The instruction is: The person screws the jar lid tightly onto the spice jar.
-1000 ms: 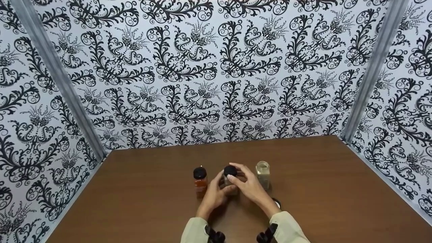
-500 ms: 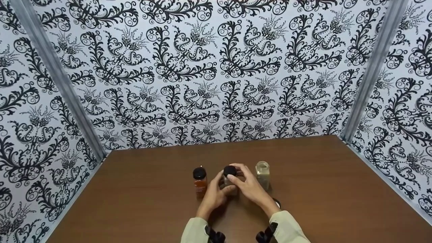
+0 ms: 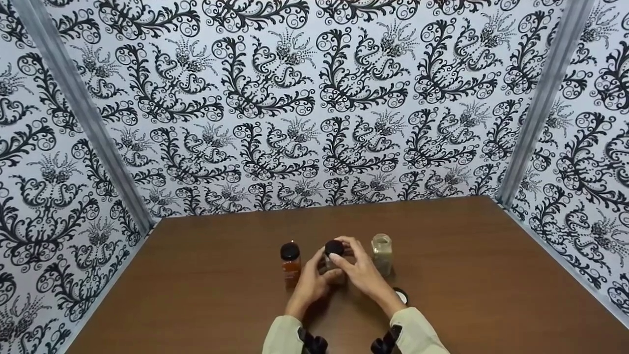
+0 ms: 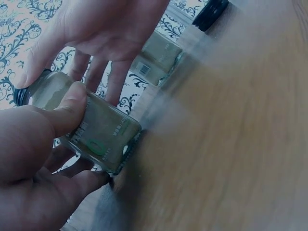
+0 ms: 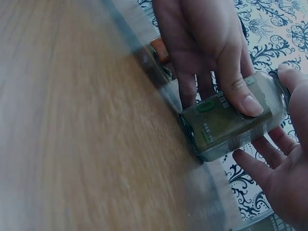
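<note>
Gripping the middle jar point(image 4: 107, 129) between an orange-filled jar point(image 3: 291, 267) and an uncapped jar point(image 3: 382, 255) on the table point(image 3: 206, 280) — left hand point(image 3: 310, 284) curled round it low down, right hand point(image 3: 364, 273) pinching its black lid point(image 3: 334, 247).

The right wrist point(image 3: 391, 301) covers slightly less; more of the loose lid point(image 3: 402, 296) shows.

Toward the middle of my counter point(image 3: 206, 285), well in from its far edge, the left jar point(image 3: 291, 268) stands just left of my left hand point(image 3: 312, 286). The middle jar point(image 3: 334, 247) is between that hand and my right hand point(image 3: 363, 273). The right jar point(image 3: 382, 255) stands just right of them, slightly closer to the far edge than the left jar. Before it, nearer me, lies the lid point(image 3: 401, 296). Behind the far edge rises the wall point(image 3: 295, 98).
</note>
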### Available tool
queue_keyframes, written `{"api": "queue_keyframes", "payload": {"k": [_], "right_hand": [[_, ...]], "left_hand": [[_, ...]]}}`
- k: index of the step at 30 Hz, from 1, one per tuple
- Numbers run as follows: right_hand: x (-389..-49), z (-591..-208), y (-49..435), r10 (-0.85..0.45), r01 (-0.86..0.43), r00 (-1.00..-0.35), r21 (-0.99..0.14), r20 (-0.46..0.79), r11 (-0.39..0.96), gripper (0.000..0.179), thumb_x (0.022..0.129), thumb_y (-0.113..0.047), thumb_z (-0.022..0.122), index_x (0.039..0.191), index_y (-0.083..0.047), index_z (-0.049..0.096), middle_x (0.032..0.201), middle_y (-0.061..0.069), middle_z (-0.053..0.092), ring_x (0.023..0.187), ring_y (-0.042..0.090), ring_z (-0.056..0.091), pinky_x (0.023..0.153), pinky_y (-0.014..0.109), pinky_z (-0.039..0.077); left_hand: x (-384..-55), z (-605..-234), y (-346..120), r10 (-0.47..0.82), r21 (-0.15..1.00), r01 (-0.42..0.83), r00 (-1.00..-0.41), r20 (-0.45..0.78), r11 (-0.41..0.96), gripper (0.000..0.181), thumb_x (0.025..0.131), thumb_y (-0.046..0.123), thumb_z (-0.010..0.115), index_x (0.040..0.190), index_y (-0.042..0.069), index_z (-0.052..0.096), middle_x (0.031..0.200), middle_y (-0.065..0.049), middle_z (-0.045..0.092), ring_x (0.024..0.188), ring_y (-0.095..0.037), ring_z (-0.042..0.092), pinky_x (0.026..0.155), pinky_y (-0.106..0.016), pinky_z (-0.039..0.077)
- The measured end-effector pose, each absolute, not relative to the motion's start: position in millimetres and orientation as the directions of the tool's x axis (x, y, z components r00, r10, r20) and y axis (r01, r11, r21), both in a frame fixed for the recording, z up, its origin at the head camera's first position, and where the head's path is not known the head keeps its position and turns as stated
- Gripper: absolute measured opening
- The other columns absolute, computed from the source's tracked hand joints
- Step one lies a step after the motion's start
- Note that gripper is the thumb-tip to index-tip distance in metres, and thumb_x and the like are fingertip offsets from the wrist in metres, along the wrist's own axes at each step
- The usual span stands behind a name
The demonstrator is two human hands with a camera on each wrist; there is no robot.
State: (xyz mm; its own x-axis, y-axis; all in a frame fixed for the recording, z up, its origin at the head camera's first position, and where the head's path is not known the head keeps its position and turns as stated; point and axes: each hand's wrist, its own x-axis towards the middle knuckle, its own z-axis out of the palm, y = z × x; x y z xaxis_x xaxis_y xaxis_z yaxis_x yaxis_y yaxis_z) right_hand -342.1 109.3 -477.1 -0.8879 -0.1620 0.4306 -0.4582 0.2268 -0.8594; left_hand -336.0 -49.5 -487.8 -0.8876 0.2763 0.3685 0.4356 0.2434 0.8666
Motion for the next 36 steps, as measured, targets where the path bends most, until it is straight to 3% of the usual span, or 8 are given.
{"api": "queue_keyframes", "payload": {"k": [8,17,25,36], "right_hand": [[-341,-475,110,-0.135,-0.443,-0.896,-0.869,0.423,0.222,0.038,0.095,-0.021,0.069,0.130,-0.012,0.058,0.127,0.012,0.061,0.116,0.028,0.059,0.101,0.037,0.050],[-336,-467,107,-0.054,-0.398,-0.917,-0.895,0.395,0.203,0.050,0.090,-0.021,0.074,0.136,-0.010,0.056,0.128,0.015,0.060,0.124,0.031,0.057,0.108,0.048,0.046],[-329,-449,108,-0.033,-0.448,-0.892,-0.872,0.451,0.198,0.045,0.093,-0.021,0.072,0.135,-0.012,0.056,0.132,0.020,0.055,0.124,0.039,0.058,0.105,0.051,0.050],[-315,-417,135,-0.018,-0.544,-0.823,-0.780,0.567,0.310,0.040,0.094,-0.021,0.071,0.132,-0.014,0.059,0.127,0.011,0.060,0.118,0.028,0.063,0.104,0.047,0.052]], "left_hand": [[-335,-483,-48,0.228,0.880,0.359,-0.927,0.297,0.311,0.061,0.090,0.013,0.074,0.144,0.004,0.049,0.138,-0.024,0.058,0.126,-0.038,0.059,0.105,-0.051,0.050],[-336,-474,-46,0.195,0.898,0.330,-0.939,0.282,0.291,0.092,0.082,0.010,0.082,0.157,0.002,0.028,0.151,-0.028,0.045,0.136,-0.038,0.051,0.112,-0.050,0.043],[-333,-459,-39,0.178,0.861,0.428,-0.903,0.392,0.275,0.084,0.081,0.001,0.079,0.153,0.000,0.035,0.141,-0.024,0.057,0.135,-0.036,0.052,0.113,-0.047,0.042],[-325,-439,-31,0.109,0.869,0.446,-0.895,0.432,0.215,0.067,0.084,0.011,0.081,0.143,0.005,0.051,0.139,-0.019,0.060,0.134,-0.036,0.054,0.115,-0.048,0.041]]}}
